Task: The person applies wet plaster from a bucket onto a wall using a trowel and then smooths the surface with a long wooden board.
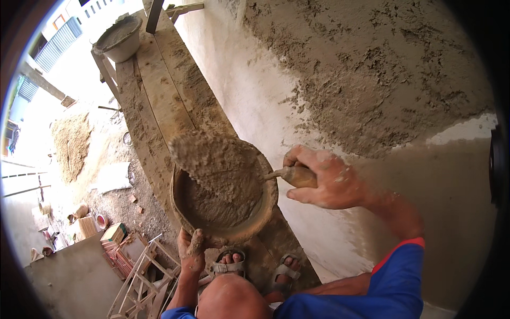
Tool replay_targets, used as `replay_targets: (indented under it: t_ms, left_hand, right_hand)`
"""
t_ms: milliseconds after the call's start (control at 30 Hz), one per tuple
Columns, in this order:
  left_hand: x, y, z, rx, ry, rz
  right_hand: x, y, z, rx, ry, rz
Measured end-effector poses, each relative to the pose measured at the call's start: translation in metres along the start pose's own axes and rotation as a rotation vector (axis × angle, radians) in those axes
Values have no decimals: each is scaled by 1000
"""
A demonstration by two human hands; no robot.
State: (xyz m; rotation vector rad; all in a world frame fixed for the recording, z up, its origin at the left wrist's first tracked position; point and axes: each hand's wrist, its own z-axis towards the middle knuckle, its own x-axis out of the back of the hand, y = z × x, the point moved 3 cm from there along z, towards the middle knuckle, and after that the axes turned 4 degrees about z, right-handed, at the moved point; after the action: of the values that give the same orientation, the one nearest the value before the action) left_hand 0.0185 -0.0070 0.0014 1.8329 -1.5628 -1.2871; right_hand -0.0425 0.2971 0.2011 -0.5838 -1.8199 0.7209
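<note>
My right hand (340,181), smeared with mortar, grips the wooden handle of a trowel (300,176). A heap of wet grey mortar (204,154) covers most of the trowel's blade, above the far-left part of a round basin (270,204). More mortar (223,202) lies inside that basin. At its near-left rim, my left hand (192,251) holds the basin with the thumb up against the side; the fingers underneath are partly hidden. To the right rises a wall (372,74) with rough, fresh mortar on its upper part.
I stand in sandals (287,268) on a raised plank platform (159,95). A second basin of mortar (121,40) rests at its far end. Below on the left are a sand heap (71,143), a white sack (114,177), stacked tiles (119,255) and a wooden frame (141,290).
</note>
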Motion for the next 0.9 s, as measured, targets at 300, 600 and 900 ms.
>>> replay_targets:
  t_ms: [300, 600, 900]
  left_hand:
    - [0, 8, 1, 52, 47, 54]
    - [0, 10, -7, -12, 79, 63]
    - [-3, 3, 3, -15, -29, 49]
  right_hand:
    - [121, 137, 23, -406, 594, -136]
    - [72, 37, -8, -214, 202, -289]
    - [-69, 16, 0, 633, 343, -1523]
